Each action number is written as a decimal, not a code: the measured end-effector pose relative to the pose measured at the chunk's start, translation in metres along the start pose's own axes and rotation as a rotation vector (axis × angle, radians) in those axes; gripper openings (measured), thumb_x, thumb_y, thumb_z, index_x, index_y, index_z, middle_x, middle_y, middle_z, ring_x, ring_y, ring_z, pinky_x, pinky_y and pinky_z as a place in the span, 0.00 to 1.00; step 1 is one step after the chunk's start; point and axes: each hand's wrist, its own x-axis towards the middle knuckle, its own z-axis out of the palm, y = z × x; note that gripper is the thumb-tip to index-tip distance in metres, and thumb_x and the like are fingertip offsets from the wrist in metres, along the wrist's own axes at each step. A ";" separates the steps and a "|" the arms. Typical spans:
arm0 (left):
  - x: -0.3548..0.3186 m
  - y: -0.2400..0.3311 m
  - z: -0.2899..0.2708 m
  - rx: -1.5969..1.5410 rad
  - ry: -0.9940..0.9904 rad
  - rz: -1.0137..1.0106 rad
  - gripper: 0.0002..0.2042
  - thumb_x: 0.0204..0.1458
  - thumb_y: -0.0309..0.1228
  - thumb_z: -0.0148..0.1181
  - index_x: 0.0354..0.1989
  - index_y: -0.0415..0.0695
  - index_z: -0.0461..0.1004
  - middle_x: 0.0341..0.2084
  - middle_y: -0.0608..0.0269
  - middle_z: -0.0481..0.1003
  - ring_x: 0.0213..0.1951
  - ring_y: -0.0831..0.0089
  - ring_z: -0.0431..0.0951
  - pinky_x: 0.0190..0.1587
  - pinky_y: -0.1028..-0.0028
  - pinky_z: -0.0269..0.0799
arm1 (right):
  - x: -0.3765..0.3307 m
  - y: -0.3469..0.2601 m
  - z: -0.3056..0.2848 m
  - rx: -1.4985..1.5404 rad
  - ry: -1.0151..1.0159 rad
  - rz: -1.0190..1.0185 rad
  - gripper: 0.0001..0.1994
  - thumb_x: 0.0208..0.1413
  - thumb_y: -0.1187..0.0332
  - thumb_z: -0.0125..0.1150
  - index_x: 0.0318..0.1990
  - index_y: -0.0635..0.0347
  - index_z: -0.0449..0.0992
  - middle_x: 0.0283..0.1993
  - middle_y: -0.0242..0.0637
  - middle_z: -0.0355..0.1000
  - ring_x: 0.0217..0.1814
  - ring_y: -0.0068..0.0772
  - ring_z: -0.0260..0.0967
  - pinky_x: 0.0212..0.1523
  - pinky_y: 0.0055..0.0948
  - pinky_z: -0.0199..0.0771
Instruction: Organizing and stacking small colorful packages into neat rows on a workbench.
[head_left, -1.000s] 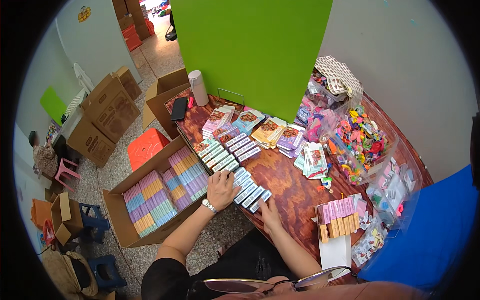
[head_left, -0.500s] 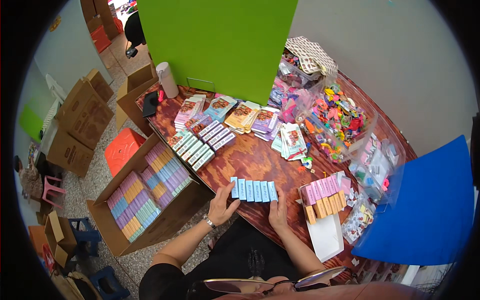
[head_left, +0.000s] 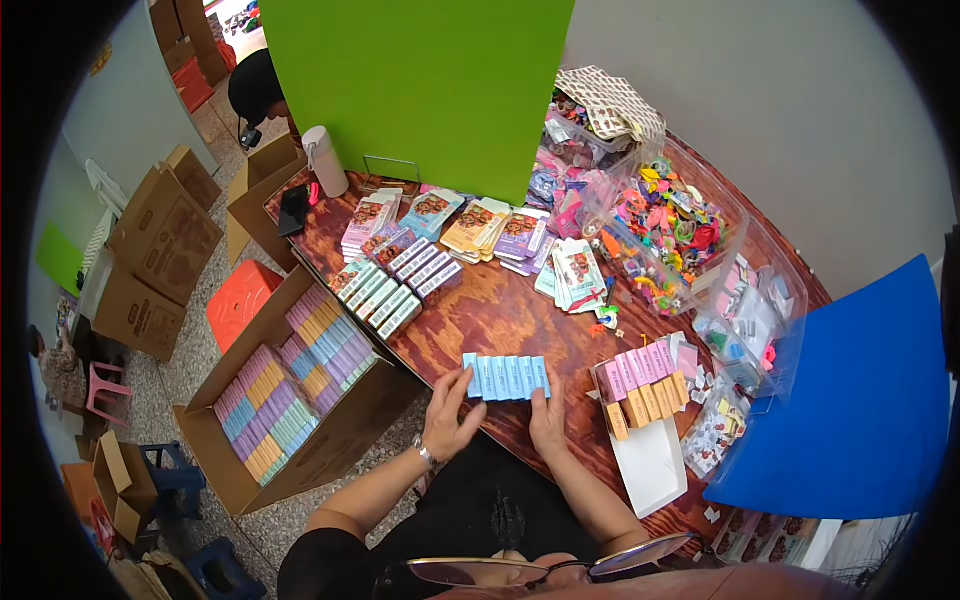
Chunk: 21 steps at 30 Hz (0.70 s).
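Note:
Several slim light-blue boxes stand side by side in a row at the table's near edge. My left hand curls round the row's left end, its thumb low in front and its fingers up along the outer box. At the other end my right hand presses in, thumb against the front and fingers on the outer side. Between both hands the row is squeezed tight. To the right, pink boxes and orange boxes stand in rows in an open white carton.
Left of me an open cardboard box holds many packed coloured boxes. Farther back are finished-looking purple and green boxes, flat card stacks and a bottle. Clear bins of small colourful pieces line the right; a green panel stands behind.
The blue boxes, spaced slightly apart before, are now pushed together into a tighter row. My right hand has moved a little left. Behind the green panel, more of another person shows.

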 end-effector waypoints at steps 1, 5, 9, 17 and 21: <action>-0.004 0.010 -0.002 -0.015 -0.002 0.062 0.32 0.48 0.32 0.68 0.63 0.35 0.65 0.58 0.39 0.66 0.57 0.45 0.70 0.58 0.59 0.69 | -0.002 0.001 -0.004 -0.003 0.004 0.002 0.26 0.70 0.57 0.44 0.68 0.65 0.56 0.63 0.47 0.61 0.68 0.41 0.58 0.68 0.40 0.55; -0.015 0.060 -0.017 0.004 -0.075 0.428 0.31 0.43 0.37 0.72 0.57 0.37 0.71 0.57 0.39 0.70 0.57 0.45 0.72 0.58 0.55 0.70 | -0.026 -0.033 -0.031 0.823 0.120 0.130 0.27 0.69 0.53 0.45 0.67 0.60 0.55 0.62 0.41 0.64 0.65 0.36 0.63 0.66 0.39 0.60; -0.005 0.096 -0.010 0.029 -0.112 0.668 0.22 0.46 0.35 0.69 0.49 0.39 0.77 0.53 0.46 0.74 0.54 0.50 0.74 0.53 0.60 0.75 | -0.052 -0.075 -0.073 0.920 0.209 0.205 0.26 0.69 0.51 0.44 0.64 0.60 0.58 0.62 0.42 0.64 0.65 0.36 0.64 0.66 0.42 0.62; -0.017 0.141 0.068 -0.270 -0.230 0.936 0.23 0.47 0.28 0.64 0.54 0.38 0.75 0.57 0.50 0.71 0.60 0.52 0.71 0.58 0.62 0.74 | -0.116 -0.060 -0.191 0.663 0.519 0.063 0.23 0.69 0.54 0.42 0.64 0.59 0.61 0.61 0.38 0.67 0.63 0.33 0.66 0.63 0.38 0.65; -0.034 0.143 0.134 -0.450 -0.448 0.879 0.26 0.49 0.26 0.65 0.58 0.35 0.70 0.61 0.40 0.66 0.63 0.42 0.66 0.63 0.56 0.68 | -0.138 -0.028 -0.253 0.488 0.613 0.141 0.22 0.68 0.58 0.46 0.63 0.62 0.61 0.59 0.37 0.68 0.61 0.34 0.66 0.62 0.38 0.65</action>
